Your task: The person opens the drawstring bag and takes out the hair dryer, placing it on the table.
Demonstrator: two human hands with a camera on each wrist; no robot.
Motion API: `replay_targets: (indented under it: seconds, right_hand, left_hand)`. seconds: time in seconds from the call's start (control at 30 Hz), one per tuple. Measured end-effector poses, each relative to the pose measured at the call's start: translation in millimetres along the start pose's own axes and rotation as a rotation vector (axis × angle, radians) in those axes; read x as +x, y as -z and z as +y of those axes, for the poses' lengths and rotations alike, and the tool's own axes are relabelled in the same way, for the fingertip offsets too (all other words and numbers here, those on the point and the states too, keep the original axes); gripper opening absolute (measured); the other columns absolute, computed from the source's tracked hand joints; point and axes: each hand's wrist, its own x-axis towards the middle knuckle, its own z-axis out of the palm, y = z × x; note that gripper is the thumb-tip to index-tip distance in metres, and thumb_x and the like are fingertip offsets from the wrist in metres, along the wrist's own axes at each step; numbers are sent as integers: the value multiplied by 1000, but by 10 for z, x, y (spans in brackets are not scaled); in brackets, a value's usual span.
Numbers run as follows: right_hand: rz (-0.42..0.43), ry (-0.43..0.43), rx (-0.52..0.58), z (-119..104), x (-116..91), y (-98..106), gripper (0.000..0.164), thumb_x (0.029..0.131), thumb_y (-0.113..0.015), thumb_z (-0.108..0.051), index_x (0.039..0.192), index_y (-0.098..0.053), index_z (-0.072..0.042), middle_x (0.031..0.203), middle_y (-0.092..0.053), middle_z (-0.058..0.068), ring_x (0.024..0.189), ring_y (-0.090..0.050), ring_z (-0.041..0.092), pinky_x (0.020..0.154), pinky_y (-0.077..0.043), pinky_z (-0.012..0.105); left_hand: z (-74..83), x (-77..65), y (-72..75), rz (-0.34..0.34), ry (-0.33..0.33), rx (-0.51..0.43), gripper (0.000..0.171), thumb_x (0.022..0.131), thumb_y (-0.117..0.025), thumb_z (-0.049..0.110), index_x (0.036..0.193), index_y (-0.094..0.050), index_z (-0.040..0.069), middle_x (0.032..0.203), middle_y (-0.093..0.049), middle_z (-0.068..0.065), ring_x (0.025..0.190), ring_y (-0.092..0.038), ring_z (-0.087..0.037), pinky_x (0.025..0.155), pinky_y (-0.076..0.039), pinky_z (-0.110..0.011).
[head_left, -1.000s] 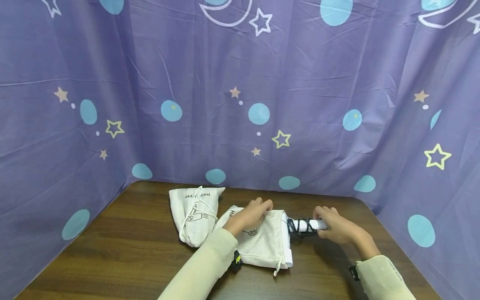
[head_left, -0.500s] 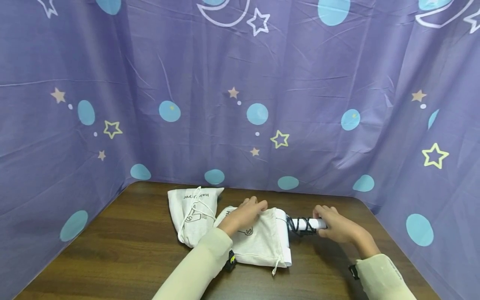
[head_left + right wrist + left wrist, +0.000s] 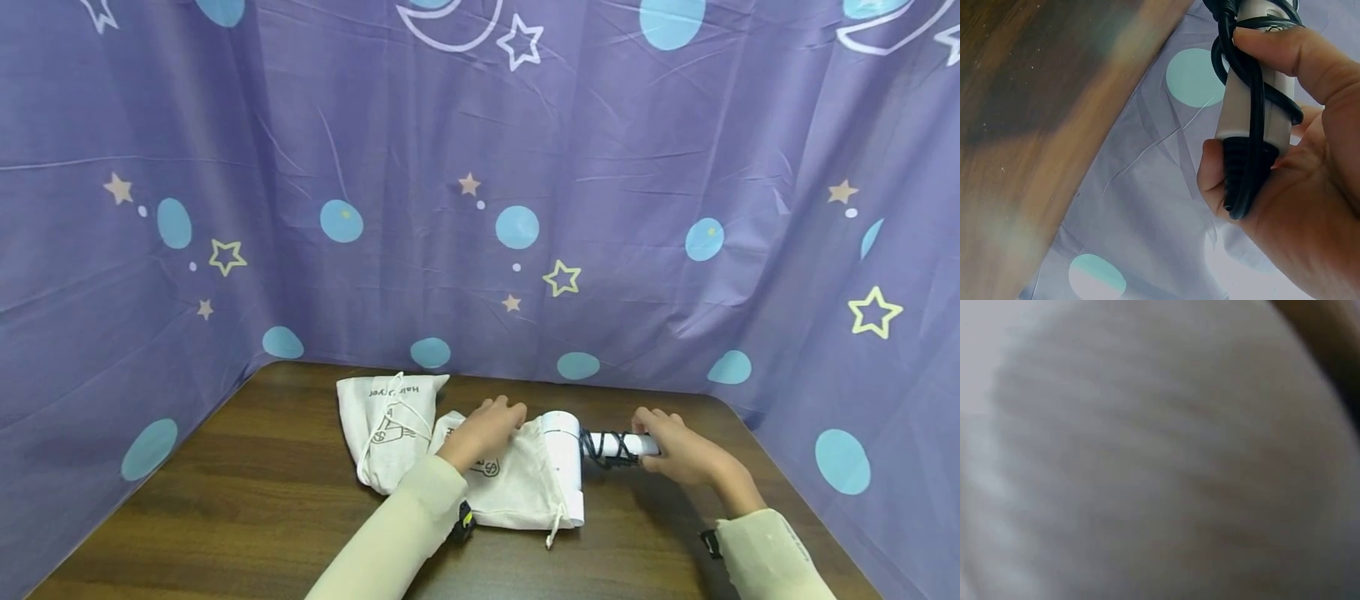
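Gripping a white hair dryer (image 3: 564, 457) by its cord-wound handle: right hand (image 3: 678, 450), fingers curled round. Dryer barrel at mouth of printed drawstring bag (image 3: 517, 496); left hand (image 3: 486, 429) pinching bag's far edge. Second bag (image 3: 392, 446) beside, on wooden table (image 3: 225, 483).

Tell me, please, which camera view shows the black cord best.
The right wrist view: the black cord appears close up, looped around the white handle in the right hand. The head view shows it smaller; the blurred left wrist view, not at all.
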Motion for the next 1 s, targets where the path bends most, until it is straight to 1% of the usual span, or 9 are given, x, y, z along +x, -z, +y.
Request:
replay_targets:
  seconds: [0.07, 0.17, 0.27, 0.43, 0.53, 0.7, 0.83, 0.9, 1.0]
  right_hand:
    - [6, 4, -4, 0, 6, 0, 34, 81, -77, -6, 99, -51, -17, 88, -47, -5, 80, -37, 17, 72, -31, 32]
    - [13, 7, -13, 1, 14, 3, 33, 80, -77, -6, 99, -51, -17, 88, -47, -5, 80, -38, 17, 72, -31, 33]
    - [17, 9, -21, 7, 16, 4, 33, 80, -77, -6, 99, -52, -16, 88, -48, -5, 81, -39, 17, 72, -32, 33]
    - [23, 5, -19, 18, 16, -2, 34, 80, -77, -6, 99, -52, -17, 90, -48, -6, 83, -40, 18, 72, -33, 34]
    - [23, 3, -13, 15, 13, -7, 34, 80, -77, -6, 100, -52, -17, 90, -48, -6, 83, -40, 18, 72, -33, 34]
    - [22, 6, -15, 11, 18, -9, 33, 80, -77, -6, 100, -52, -16, 90, -49, -6, 83, -39, 18, 72, -32, 33]
    - [21, 8, -13, 11, 23, -7, 33, 81, -77, -6, 101, -53, -16, 91, -49, -5, 83, -40, 18, 72, -33, 34]
    - [17, 6, -13, 12, 23, -9, 33, 81, -77, -6, 101, -53, -15, 91, -49, -5, 84, -40, 18, 72, -33, 34]
    - [7, -3, -11, 14, 20, -7, 33, 82, -77, -6, 102, -53, -16, 92, -50, -5, 84, -40, 19, 72, -33, 34]
  left_hand:
    - [40, -12, 35, 1, -7, 44, 18, 96, -65, 6, 108, -60, 20, 108, -56, -3, 98, -52, -25, 88, -48, -41]
    - [115, -44, 106, 15, -42, 94, 22, 95, -67, 12, 114, -61, 21, 115, -58, -3, 107, -52, -27, 91, -47, -43]
    - [187, -93, 172, 42, -112, 108, 25, 97, -66, 17, 121, -61, 21, 117, -58, -2, 108, -54, -26, 89, -48, -40]
    - [274, -205, 234, 55, -244, 119, 26, 101, -63, 23, 126, -59, 21, 116, -57, 1, 102, -54, -20, 86, -49, -34]
    - [314, -283, 250, 65, -307, 133, 22, 102, -62, 25, 123, -59, 20, 112, -57, 2, 96, -54, -18, 80, -49, -31]
    - [385, -413, 244, 93, -410, 210, 15, 100, -64, 30, 107, -57, 18, 95, -53, 5, 82, -52, -13, 73, -45, -27]
    - [440, -508, 204, 75, -465, 248, 25, 97, -68, 40, 103, -55, 19, 89, -50, 7, 77, -48, -8, 70, -42, -23]
    - [475, -559, 190, 53, -482, 242, 31, 94, -71, 44, 102, -54, 19, 89, -49, 8, 76, -46, -6, 67, -40, -22]
    - [533, -626, 177, 29, -492, 232, 39, 88, -78, 44, 103, -53, 18, 89, -48, 8, 73, -45, -5, 62, -39, -20]
